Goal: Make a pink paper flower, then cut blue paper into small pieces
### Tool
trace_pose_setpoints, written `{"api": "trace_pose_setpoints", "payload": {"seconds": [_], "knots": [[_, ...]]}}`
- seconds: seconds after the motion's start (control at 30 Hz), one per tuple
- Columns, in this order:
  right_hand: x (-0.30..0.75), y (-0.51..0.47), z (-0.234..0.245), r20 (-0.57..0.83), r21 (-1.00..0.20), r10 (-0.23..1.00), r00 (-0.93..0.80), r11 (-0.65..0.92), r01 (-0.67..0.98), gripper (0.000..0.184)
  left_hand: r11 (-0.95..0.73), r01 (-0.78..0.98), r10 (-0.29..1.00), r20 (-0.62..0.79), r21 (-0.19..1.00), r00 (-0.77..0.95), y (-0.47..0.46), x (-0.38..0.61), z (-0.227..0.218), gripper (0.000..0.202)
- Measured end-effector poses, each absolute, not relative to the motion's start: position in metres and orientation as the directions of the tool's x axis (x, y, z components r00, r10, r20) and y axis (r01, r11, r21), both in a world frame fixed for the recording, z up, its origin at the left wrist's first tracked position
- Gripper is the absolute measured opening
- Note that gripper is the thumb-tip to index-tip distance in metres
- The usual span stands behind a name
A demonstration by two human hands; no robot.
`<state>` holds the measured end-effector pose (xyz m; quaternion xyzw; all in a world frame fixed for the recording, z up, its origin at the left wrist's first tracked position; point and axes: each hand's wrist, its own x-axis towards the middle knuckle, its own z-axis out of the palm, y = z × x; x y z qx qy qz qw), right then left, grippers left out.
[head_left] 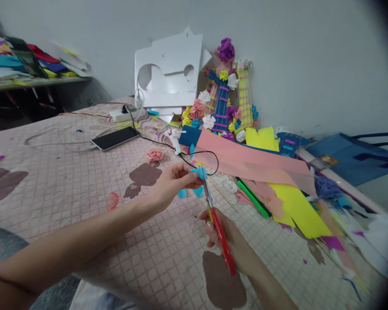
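Note:
My left hand [173, 183] pinches a small piece of light-blue foam paper [198, 173] above the table. My right hand [229, 243] grips red-handled scissors [218, 228], whose blades reach up into the blue piece. Small blue offcuts [190, 192] lie just below the held piece. Both hands are closed around what they hold.
Pink [252, 161] and yellow [299, 209] foam sheets lie to the right with a green pen [254, 198]. A glue gun [174, 140] with a black cord, a phone [115, 137], a power strip [127, 113], a pink paper rose [154, 155] and a flower-covered craft piece [224, 99] sit behind.

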<state>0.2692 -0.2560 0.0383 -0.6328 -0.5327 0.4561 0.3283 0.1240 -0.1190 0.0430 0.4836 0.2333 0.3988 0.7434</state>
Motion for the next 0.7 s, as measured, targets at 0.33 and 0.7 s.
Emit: {"api": "trace_pose_setpoints", "payload": {"seconds": [0.33,0.7], "knots": [[0.2704,-0.2569,0.0324,-0.241,-0.912,0.971,0.008,-0.229,0.341,0.031,0.201,-0.373,0.819,0.054,0.906,0.571,-0.119,0.1237,0.0426,0.02],[0.2689,-0.2573,0.0354,-0.257,-0.928,0.966,0.015,-0.252,0.275,0.031,0.191,-0.366,0.826,0.052,0.911,0.561,-0.1192,0.1247,0.041,0.019]]}}
